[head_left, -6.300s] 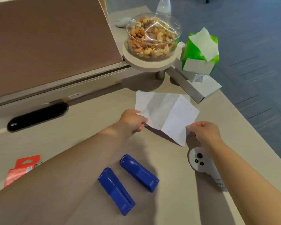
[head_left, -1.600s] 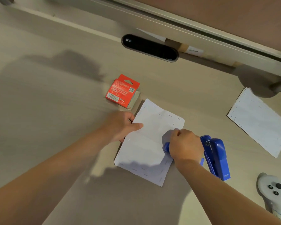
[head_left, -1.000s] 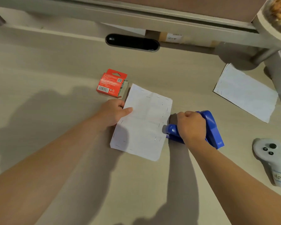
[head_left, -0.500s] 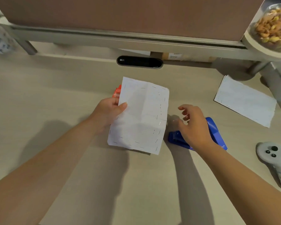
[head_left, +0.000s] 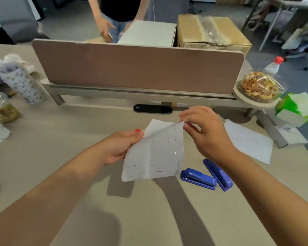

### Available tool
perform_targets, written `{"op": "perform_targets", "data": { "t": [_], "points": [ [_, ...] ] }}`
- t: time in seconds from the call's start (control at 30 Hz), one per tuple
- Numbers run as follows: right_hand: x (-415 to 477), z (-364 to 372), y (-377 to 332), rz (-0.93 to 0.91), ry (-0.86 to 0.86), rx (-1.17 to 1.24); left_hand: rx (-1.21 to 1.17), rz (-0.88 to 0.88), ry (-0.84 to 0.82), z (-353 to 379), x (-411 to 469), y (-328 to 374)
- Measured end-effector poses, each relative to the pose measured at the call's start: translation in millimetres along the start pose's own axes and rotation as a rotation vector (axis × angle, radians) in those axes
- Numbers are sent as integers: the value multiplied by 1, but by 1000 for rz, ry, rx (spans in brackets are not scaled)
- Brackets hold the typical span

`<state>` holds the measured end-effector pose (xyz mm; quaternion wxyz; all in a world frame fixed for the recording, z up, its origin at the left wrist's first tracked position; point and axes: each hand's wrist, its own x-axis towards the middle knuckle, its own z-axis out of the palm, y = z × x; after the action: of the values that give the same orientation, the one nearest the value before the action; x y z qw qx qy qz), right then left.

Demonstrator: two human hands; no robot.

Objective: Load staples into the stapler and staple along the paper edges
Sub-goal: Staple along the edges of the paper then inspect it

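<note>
Head cam: left hand [head_left: 122, 149] pinches the stapled sheet [head_left: 156, 153] at its left edge, lifted off the desk [head_left: 60, 139]. Right hand [head_left: 207, 134] nips the top-right corner w/ fingertips. Staple rows run along the bottom and right edges. Two blue staplers [head_left: 198, 179] lie untouched on the desk, just right of the sheet, below the right wrist.

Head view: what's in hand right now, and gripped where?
The stapled paper sheet, lifted off the desk. Left hand pinches its left edge; right hand pinches the top right corner. Both blue staplers lie untouched.
</note>
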<state>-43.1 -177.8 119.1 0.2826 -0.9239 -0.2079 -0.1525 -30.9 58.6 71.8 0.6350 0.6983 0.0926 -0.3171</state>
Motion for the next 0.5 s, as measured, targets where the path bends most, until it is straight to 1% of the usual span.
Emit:
{"op": "perform_targets", "data": {
  "t": [0.03,0.1,0.17,0.2,0.27,0.33,0.4,0.47,0.5],
  "points": [
    [3,-11,-9,-2,-17,-11,34,9,3,0,-5,5],
    [9,-31,-23,39,-85,-15,64,91,33,-1,-17,18],
    [12,-49,-33,85,-152,-10,-9,188,40,-5,-32,38],
    [14,-57,-38,93,-171,-38,-80,223,-3,-6,-43,50],
    [18,-73,-48,117,-206,-99,-164,299,-150,-8,-66,73],
    [20,-87,-58,146,-236,-123,-137,393,-295,-6,-89,92],
    [21,-100,-68,163,-242,-132,-79,443,-366,0,-113,106],
    [24,-111,-78,157,-225,-119,-14,472,-332,7,-129,115],
    [26,-117,-82,160,-222,-113,13,477,-264,11,-133,119]
  ]
}}
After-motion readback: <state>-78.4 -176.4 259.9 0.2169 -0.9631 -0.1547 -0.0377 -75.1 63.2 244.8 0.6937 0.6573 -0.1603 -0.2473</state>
